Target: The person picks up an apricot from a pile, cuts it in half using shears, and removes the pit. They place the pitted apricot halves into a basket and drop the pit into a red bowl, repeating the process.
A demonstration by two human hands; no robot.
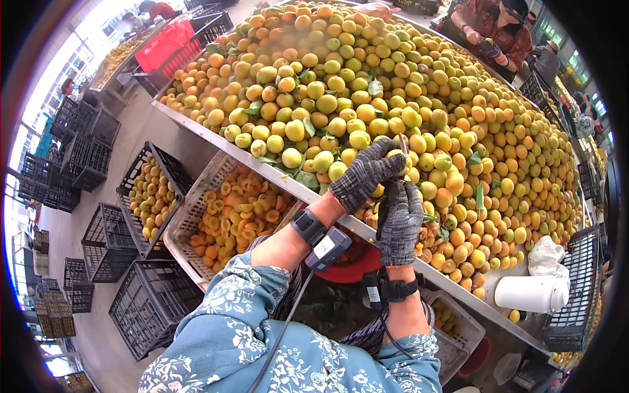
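Both of my hands wear dark grey knit gloves and meet above the near edge of a big heap of apricots (367,72). Curled fingers of my left hand (368,175) close round one apricot (395,154). My right hand (400,223) is closed just below it, fingertips up against the left. A thin knife blade (404,145) sticks up beside that apricot; the handle is hidden in my right hand's grip. Below my left forearm, a pale plastic crate (180,229) holds halved apricots (236,213).
A metal table edge (262,169) runs between me and the heap. Under it sits a red tub (350,270). Black crates (154,304) stand on the floor at left. A white container (532,293) lies at right. Across the heap, another person (501,39) wears gloves.
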